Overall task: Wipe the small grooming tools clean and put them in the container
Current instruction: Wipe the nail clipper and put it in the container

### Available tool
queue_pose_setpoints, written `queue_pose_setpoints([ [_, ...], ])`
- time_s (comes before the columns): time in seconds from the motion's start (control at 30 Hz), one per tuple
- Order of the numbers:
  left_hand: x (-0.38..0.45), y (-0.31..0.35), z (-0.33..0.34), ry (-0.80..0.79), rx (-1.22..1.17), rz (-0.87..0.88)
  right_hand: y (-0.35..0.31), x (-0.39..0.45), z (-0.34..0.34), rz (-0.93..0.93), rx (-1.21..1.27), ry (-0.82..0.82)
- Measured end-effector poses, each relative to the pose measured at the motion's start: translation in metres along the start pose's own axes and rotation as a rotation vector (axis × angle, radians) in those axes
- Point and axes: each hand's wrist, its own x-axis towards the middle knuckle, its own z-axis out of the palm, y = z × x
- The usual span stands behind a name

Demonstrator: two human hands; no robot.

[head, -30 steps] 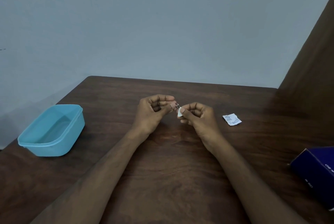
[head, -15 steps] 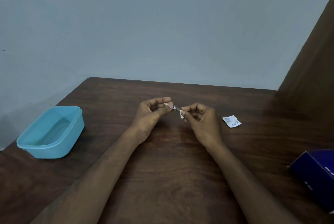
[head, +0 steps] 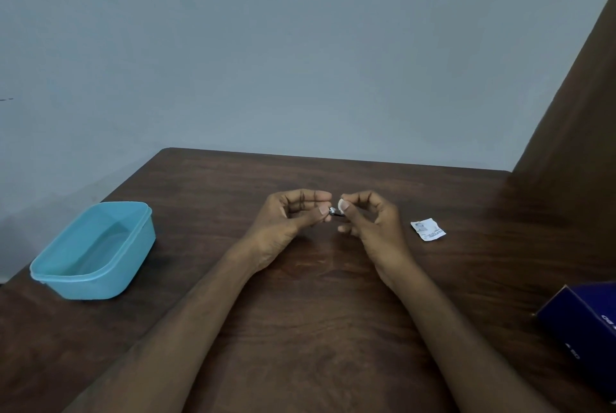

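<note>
Here: both hands pinching over table [head: 316,329] centre.
Near right, dark blue box [head: 586,329], print unreadable. Left hand [head: 286,226] pinches small metal tool [head: 336,212]; right hand [head: 373,222] pinches white wipe [head: 342,204] touching it. Left, blue container [head: 95,251], no tools inside. Right, torn white sachet [head: 428,229], print illegible.

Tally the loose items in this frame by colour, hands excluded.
Light blue: 1, the container
Dark blue: 1, the box
White: 2, the packet and the wipe
Metal grey: 1, the small tool
Total: 5
</note>
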Motion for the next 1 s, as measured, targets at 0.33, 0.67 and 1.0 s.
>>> queue_pose_setpoints([
  [0.33, -0.003, 0.0, 0.005, -0.02, 0.187, 0.012, -0.006, -0.001, 0.002, -0.141, 0.008, 0.133],
  [0.67, 0.0, -0.003, 0.005, 0.059, 0.125, 0.056, -0.006, -0.001, -0.005, -0.199, -0.148, 0.177],
  [1.0, 0.002, 0.004, 0.007, 0.188, -0.241, -0.03, -0.009, -0.01, 0.0, -0.2, -0.01, -0.086],
])
